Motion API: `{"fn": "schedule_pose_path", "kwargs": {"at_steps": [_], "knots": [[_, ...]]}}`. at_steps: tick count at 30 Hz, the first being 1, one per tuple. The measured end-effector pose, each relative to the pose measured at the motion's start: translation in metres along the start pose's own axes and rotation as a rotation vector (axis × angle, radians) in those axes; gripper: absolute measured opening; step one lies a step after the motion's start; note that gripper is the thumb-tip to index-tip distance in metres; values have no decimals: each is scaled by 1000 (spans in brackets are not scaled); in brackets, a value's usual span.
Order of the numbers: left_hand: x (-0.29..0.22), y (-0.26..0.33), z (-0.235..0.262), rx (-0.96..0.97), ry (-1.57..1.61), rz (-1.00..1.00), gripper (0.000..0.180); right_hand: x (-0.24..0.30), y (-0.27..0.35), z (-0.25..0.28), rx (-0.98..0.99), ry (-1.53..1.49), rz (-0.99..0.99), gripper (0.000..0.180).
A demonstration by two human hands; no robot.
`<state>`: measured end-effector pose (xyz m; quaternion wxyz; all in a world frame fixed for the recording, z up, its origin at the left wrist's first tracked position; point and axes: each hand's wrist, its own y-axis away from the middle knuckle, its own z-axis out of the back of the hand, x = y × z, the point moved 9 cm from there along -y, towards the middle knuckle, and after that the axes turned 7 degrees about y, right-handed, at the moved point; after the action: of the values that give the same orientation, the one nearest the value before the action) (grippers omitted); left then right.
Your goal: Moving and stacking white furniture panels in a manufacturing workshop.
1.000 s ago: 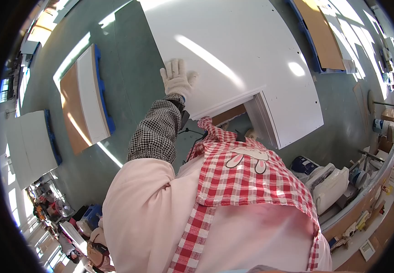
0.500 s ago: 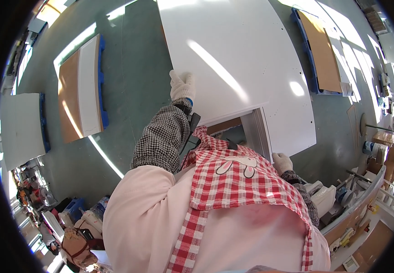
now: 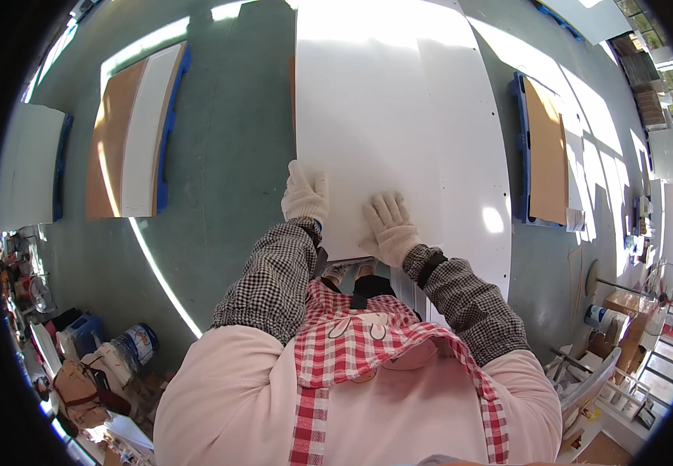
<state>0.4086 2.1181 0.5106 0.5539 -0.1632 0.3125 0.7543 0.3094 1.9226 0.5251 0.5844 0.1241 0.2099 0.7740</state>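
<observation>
A large white panel (image 3: 367, 132) stretches away in front of me, its near edge close to my waist. My left hand (image 3: 305, 196), in a white knit glove, lies along the panel's left edge, fingers stretched forward and thumb apart over the surface. Flat on the panel near its front edge rests my right hand (image 3: 391, 227), gloved alike, with fingers spread. Along the right, a white strip with small dark holes (image 3: 472, 186) shows beside the panel and reaches nearer to me. Whatever supports the panel is mostly hidden beneath it.
On the green floor (image 3: 228, 147) at left stands a blue pallet with brown and white boards (image 3: 130, 132); another pale board (image 3: 29, 167) is farther left. A pallet with a brown board (image 3: 546, 155) stands at right. Bottles and bags lie lower left; a cluttered bench (image 3: 601, 373) is lower right.
My right hand has moved from the near right corner onto the panel's top, close to my left hand. The left hand stays at the left edge. The view has shifted.
</observation>
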Motion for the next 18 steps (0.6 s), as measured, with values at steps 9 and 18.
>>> {"fn": "schedule_pose_path", "kwargs": {"at_steps": [9,18], "knots": [[-8,1,6,-11,45,10,65,-68,-173,78,-245,146,145,88],[-3,1,5,47,-22,44,66,-243,-325,163,-270,-7,-398,91]]}}
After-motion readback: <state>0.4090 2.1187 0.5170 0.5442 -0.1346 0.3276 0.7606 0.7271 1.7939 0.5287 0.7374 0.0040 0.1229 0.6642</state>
